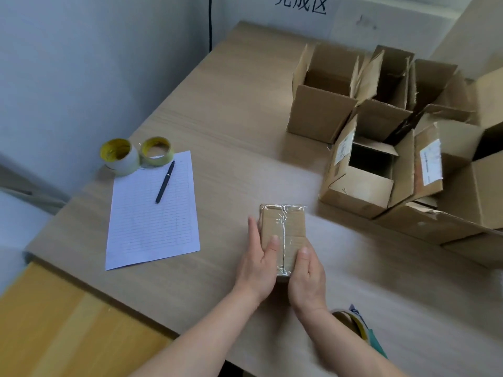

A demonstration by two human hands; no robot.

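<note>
A person is holding a small taped box [284, 229] between both hands on a pale wooden table [231, 126], near the front edge and just left of a cluster of open cartons [324, 110]. The left hand [258, 259] is lying along the box's left side with its fingers straight and together, and its thumb is bending over onto the top. The right hand [309, 276] is clasping the near right corner with its thumb on the lid; its other fingers are hidden behind the box.

Clear tape is running down the lid's centre seam and across its far edge. Judging by the thumbs, the person is pressing that tape down. To do this well, both thumbs should be sliding outward from the seam while the palms are steadying the sides, so the film is bonding without bubbles or lifted ends.

A tape roll [351, 321] is sitting just beside the right wrist. Two more tape rolls [136, 155] are standing at the far left, touching a lined sheet [152, 221] on which a black pen [164, 182] is resting.

A wall sign [300, 4], cropped at the top, seems to be reading "完成区". White labels [431, 161] are showing on two cartons, but their print is too small to read.
</note>
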